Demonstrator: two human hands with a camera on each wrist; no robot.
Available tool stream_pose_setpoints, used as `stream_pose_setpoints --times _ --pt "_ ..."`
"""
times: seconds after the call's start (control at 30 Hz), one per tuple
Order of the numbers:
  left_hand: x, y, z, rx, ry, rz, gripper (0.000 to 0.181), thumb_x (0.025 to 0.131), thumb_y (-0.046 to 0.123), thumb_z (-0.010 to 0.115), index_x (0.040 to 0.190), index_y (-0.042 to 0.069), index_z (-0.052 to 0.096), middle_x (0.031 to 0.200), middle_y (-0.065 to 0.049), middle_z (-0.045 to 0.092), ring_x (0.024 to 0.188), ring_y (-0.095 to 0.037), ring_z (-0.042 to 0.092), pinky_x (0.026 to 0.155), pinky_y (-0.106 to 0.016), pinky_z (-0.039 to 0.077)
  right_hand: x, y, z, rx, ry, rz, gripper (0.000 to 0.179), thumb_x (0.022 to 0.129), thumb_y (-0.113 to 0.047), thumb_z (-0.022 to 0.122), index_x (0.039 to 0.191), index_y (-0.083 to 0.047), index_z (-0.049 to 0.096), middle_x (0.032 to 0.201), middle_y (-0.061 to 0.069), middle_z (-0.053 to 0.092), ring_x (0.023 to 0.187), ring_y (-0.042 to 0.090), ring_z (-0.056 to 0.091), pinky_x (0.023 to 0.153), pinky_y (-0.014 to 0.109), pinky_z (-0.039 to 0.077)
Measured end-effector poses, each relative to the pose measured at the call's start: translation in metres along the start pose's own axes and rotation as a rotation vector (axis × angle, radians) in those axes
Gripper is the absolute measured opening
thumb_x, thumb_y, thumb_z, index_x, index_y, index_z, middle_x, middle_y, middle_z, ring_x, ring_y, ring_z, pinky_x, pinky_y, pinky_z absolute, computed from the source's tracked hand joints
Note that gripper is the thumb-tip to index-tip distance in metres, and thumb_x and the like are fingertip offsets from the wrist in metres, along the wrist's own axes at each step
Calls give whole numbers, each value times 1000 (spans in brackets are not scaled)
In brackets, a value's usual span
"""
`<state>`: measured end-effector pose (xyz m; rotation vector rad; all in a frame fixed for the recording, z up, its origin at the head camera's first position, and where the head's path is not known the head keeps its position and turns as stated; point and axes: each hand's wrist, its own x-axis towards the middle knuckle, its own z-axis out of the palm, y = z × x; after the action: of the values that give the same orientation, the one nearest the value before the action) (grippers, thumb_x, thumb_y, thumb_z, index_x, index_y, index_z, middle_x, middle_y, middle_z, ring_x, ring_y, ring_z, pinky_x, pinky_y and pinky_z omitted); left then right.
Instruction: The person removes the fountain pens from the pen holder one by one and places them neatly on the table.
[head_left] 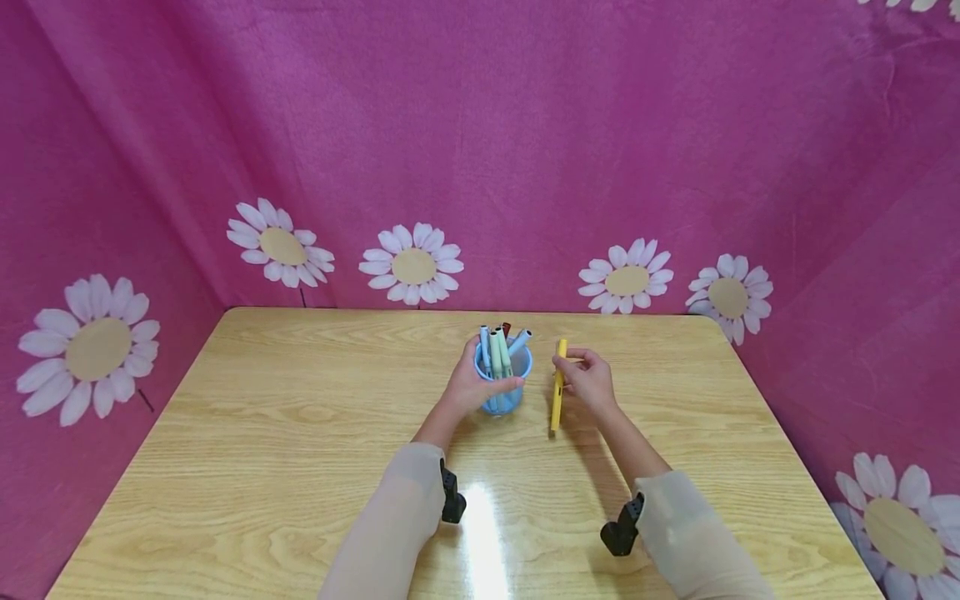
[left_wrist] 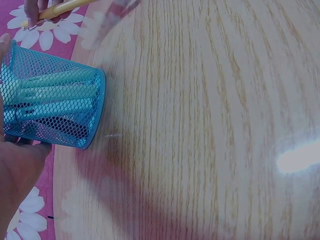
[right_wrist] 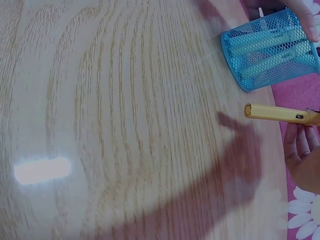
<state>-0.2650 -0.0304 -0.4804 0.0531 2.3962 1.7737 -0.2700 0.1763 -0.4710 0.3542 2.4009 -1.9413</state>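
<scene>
My left hand (head_left: 474, 385) grips a blue mesh pen cup (left_wrist: 55, 95) around its side, thumb across the front near the rim. Several pens (head_left: 497, 350) stand in the cup: light blue and pale green ones, plus a dark red one (head_left: 507, 327) at the back. Just right of the cup, my right hand (head_left: 588, 379) pinches a yellow pen (head_left: 558, 387) by its upper part. The pen is held nearly upright, its lower end pointing down toward the table. In the right wrist view, its small ink window shows, and the fingers (right_wrist: 300, 142) curl behind it.
The wooden table (head_left: 300, 433) carries a bright light reflection near its front. A pink curtain (head_left: 480, 150) with white daisies rises behind it and along both sides. Black wrist cameras (head_left: 622, 529) sit on both sleeves.
</scene>
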Motion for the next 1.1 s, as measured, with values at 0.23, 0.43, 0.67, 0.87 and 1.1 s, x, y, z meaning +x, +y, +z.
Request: stream_pose_setpoints --times 0.23,0.43,0.67,0.87,1.1 --pt "1 -1 0 -6 5 1 107 65 43 83 148 24 18 147 -8 36 134 -26 37 110 -46 31 2 7 4 28 -10 24 36 88 -17 65 115 3 53 70 -5 52 55 4 53 57 24 54" --pt "1 -1 0 -9 -2 -11 108 65 43 83 148 25 17 148 -8 35 135 -26 36 111 -47 31 3 12 10 37 -7 33 34 88 -16 64 114 4 53 68 -5 51 54 4 52 55 24 53" --pt "1 1 0 -4 -4 -26 108 65 44 83 148 26 17 148 -7 34 135 -26 35 110 -47 31 5 19 14 6 -12 65 36 88 -18 64 117 1 53 71 -4 49 57 5 50 55 21 51" --pt "1 0 1 -12 -4 -12 107 66 43 83 148 25 18 148 -7 35 135 -25 36 111 -46 30 9 24 17 -5 -6 62 36 87 -16 65 117 1 54 68 -5 49 54 4 48 51 19 47" --pt "0 1 1 -13 7 5 104 66 41 83 147 25 19 146 -7 38 133 -25 38 110 -45 32 12 27 22 -23 -17 64 38 87 -16 65 118 3 54 68 -4 51 52 4 49 49 19 47"
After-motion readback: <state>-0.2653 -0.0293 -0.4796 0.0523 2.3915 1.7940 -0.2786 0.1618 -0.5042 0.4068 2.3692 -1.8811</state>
